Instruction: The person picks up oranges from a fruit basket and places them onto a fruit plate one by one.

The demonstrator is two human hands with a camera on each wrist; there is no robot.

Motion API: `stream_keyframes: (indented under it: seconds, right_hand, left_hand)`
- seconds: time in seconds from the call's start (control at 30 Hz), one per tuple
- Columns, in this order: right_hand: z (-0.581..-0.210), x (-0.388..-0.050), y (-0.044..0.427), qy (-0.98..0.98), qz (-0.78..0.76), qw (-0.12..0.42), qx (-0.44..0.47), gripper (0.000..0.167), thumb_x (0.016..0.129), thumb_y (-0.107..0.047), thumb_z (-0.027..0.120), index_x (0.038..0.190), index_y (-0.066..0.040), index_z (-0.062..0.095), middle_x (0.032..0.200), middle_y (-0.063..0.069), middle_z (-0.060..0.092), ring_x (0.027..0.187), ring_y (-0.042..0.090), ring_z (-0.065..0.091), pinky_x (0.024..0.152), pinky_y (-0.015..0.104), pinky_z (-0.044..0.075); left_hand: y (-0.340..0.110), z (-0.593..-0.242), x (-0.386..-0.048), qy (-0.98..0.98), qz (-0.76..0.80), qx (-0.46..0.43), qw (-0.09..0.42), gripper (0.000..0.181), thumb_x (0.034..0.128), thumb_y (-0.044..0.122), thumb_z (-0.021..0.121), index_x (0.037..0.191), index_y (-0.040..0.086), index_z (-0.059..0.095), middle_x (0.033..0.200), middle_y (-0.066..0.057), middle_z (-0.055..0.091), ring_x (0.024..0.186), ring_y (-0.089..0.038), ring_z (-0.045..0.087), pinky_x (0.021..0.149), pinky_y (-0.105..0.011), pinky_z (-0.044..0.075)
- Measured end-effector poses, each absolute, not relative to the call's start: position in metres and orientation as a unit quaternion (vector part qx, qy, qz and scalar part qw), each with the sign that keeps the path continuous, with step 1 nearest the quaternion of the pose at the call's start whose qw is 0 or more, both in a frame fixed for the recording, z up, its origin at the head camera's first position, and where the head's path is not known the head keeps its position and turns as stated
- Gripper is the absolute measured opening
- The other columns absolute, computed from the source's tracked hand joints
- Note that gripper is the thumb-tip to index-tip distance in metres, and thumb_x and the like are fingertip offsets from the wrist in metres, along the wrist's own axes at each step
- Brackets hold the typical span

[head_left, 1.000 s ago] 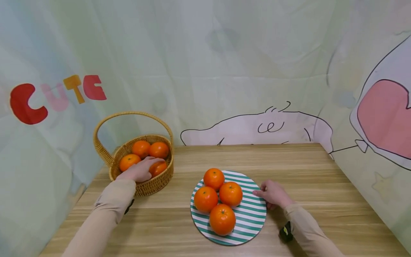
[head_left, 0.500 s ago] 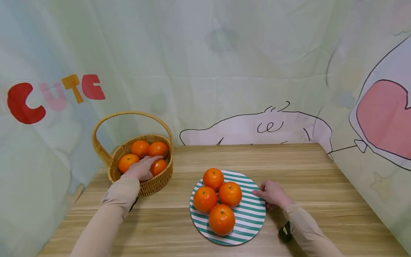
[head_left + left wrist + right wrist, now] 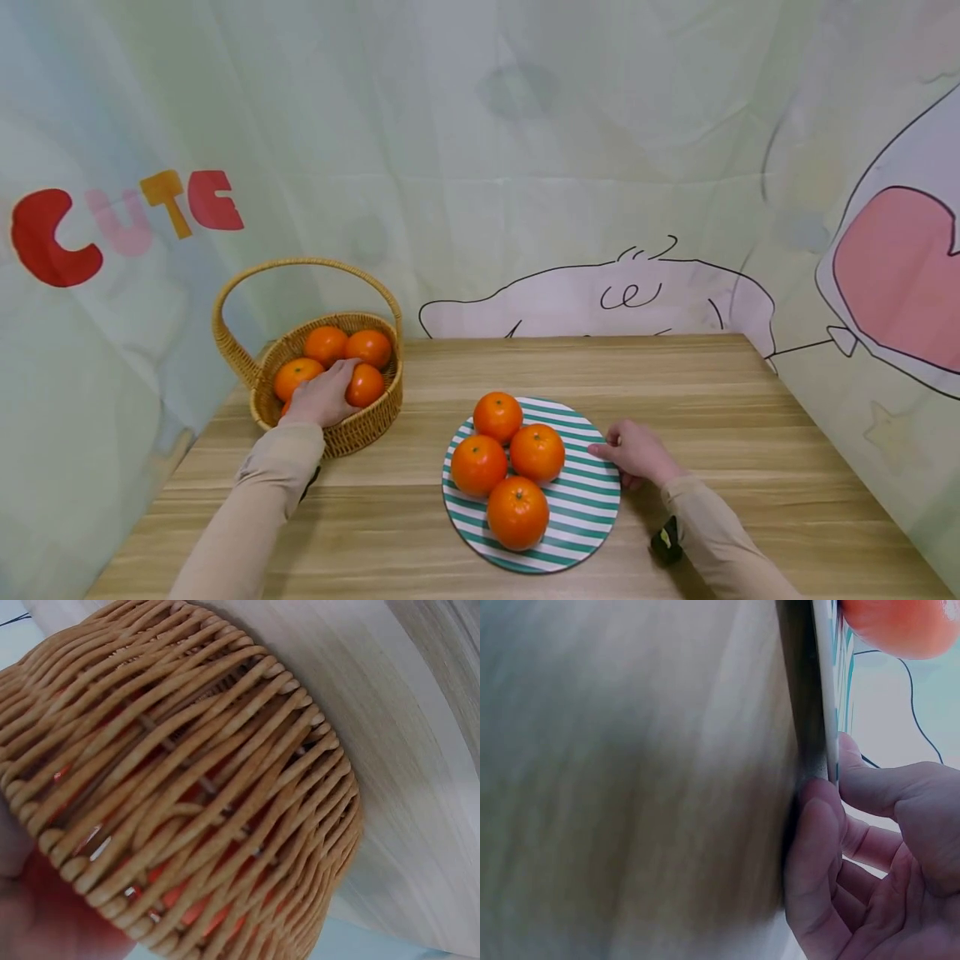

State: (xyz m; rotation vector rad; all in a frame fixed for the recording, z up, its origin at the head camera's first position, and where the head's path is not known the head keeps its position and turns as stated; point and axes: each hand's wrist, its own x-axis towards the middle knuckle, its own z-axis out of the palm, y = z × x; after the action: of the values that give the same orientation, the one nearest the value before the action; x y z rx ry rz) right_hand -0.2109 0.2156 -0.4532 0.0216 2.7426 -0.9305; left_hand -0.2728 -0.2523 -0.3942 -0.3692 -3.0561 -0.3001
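Well, the left hand grips an orange with thumb and fingers, inside the wicker basket. The right hand pinches the edge of the green-striped plate, thumb on top and fingers under. Four oranges sit on that plate (all bunched on its left side). They're round, so they might roll off if the right hand tips it. The held orange could slip if its shiny skin is slick.

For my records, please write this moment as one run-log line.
left hand: grips orange inside wicker basket | right hand: pinches rim of striped plate | on plate: four oranges | in basket: other oranges
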Motion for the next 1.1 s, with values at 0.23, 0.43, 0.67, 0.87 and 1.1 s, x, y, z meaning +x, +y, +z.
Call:
stream_keyframes:
  seconds: [0.23, 0.43, 0.67, 0.87, 1.1]
  right_hand:
    - [-0.4535, -0.2109, 0.2157, 0.939, -0.323, 0.119, 0.005, 0.032, 0.094, -0.03, 0.071, 0.074, -0.008, 0.058, 0.06, 0.004, 0.054, 0.047, 0.017, 0.054, 0.045, 0.027, 0.052]
    - [-0.4541, -0.2111, 0.2161, 0.939, -0.323, 0.12, 0.007, 0.032, 0.094, -0.031, 0.071, 0.074, -0.008, 0.058, 0.06, 0.004, 0.053, 0.048, 0.017, 0.054, 0.046, 0.026, 0.051]
    - [-0.4528, -0.2117, 0.2161, 0.938, -0.326, 0.121, 0.007, 0.032, 0.094, -0.031, 0.071, 0.075, -0.008, 0.059, 0.06, 0.004, 0.054, 0.047, 0.016, 0.054, 0.046, 0.026, 0.052]
    - [-0.4518, -0.211, 0.2157, 0.938, -0.326, 0.119, 0.005, 0.032, 0.094, -0.03, 0.071, 0.075, -0.008, 0.059, 0.06, 0.004, 0.054, 0.047, 0.016, 0.054, 0.046, 0.026, 0.051]
    - [-0.4524, -0.2105, 0.2156, 0.939, -0.324, 0.117, 0.001, 0.031, 0.094, -0.03, 0.07, 0.076, -0.008, 0.059, 0.061, 0.004, 0.054, 0.047, 0.016, 0.054, 0.046, 0.026, 0.051]
  left_hand:
    - [-0.2503, -0.3964, -0.2716, -0.989, -0.088, -0.114, 0.046, 0.073, 0.0844, 0.033, 0.078, 0.142, 0.003, 0.044, 0.128, -0.029, 0.053, 0.102, -0.047, 0.063, 0.088, -0.068, 0.047]
    - [-0.2498, -0.3971, -0.2707, -0.987, -0.111, -0.1, 0.066, 0.077, 0.0839, 0.035, 0.079, 0.145, 0.009, 0.041, 0.124, -0.034, 0.043, 0.084, -0.049, 0.06, 0.074, -0.065, 0.052]
    - [-0.2482, -0.3959, -0.2709, -0.982, -0.162, -0.063, 0.078, 0.079, 0.0807, 0.032, 0.08, 0.143, 0.005, 0.04, 0.131, -0.033, 0.034, 0.086, -0.054, 0.06, 0.074, -0.066, 0.052]
    - [-0.249, -0.3951, -0.2682, -0.974, -0.192, -0.046, 0.111, 0.079, 0.0783, 0.029, 0.079, 0.14, -0.001, 0.04, 0.135, -0.03, 0.034, 0.093, -0.056, 0.059, 0.078, -0.067, 0.052]
    - [-0.2505, -0.3946, -0.2642, -0.969, -0.199, -0.032, 0.143, 0.082, 0.0783, 0.033, 0.078, 0.142, 0.001, 0.037, 0.137, -0.024, 0.038, 0.092, -0.055, 0.061, 0.071, -0.065, 0.052]
